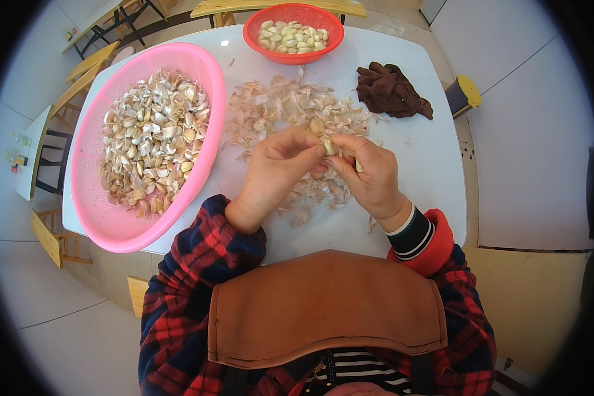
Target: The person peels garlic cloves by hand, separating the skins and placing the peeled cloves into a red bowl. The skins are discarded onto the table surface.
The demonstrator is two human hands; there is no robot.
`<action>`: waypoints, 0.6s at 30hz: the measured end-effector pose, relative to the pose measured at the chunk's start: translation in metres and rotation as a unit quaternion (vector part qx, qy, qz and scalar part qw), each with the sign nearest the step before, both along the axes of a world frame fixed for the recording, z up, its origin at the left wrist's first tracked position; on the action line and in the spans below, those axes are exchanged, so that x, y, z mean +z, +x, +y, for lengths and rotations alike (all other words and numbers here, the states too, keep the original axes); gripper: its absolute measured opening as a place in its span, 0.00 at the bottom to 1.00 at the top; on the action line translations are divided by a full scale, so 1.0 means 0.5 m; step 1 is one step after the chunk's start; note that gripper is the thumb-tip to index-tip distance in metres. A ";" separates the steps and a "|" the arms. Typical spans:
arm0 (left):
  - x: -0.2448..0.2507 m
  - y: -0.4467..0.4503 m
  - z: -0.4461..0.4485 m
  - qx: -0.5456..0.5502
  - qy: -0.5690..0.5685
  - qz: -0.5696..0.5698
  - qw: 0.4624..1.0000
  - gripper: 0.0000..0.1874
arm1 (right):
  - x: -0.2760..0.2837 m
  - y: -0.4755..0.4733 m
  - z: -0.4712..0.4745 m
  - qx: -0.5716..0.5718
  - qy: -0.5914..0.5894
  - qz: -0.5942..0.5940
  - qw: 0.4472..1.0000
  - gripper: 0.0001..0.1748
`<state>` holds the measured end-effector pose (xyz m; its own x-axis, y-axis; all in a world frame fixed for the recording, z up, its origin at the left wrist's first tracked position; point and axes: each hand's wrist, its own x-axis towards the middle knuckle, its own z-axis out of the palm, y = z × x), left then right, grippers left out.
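Between the fingertips of both hands is a pale garlic clove (330,147). My left hand (283,167) pinches it from the left with thumb and forefinger. From the other side my right hand (369,171) grips it the same way, and another pale clove (359,166) shows by its curled fingers. Under and beyond the hands, loose garlic skins (297,106) are spread over the white table (416,173). A large pink plastic basket (213,104) on the left holds many unpeeled cloves (153,133). Peeled cloves (292,37) lie in a red plastic basket (293,60) at the far edge.
A crumpled dark brown cloth (393,91) lies at the table's far right. Past that edge stands a bin with a yellow lid (468,89). Wooden benches (277,7) and other tables (34,153) are beyond and to the left. A brown apron (326,307) covers my chest.
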<state>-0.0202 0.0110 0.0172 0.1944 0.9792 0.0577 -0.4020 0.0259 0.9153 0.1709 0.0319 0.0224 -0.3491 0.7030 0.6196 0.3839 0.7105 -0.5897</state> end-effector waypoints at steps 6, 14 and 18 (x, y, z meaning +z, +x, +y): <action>-0.006 -0.003 0.000 0.003 -0.023 0.014 1.000 0.07 | 0.004 0.001 0.000 0.017 0.023 -0.025 0.999 0.19; -0.009 -0.002 -0.002 0.027 -0.019 0.050 0.998 0.04 | 0.003 -0.001 -0.003 0.042 0.000 -0.008 0.999 0.19; -0.003 0.000 -0.003 0.029 -0.018 0.048 0.998 0.04 | 0.002 0.001 -0.001 0.047 -0.013 -0.011 0.999 0.18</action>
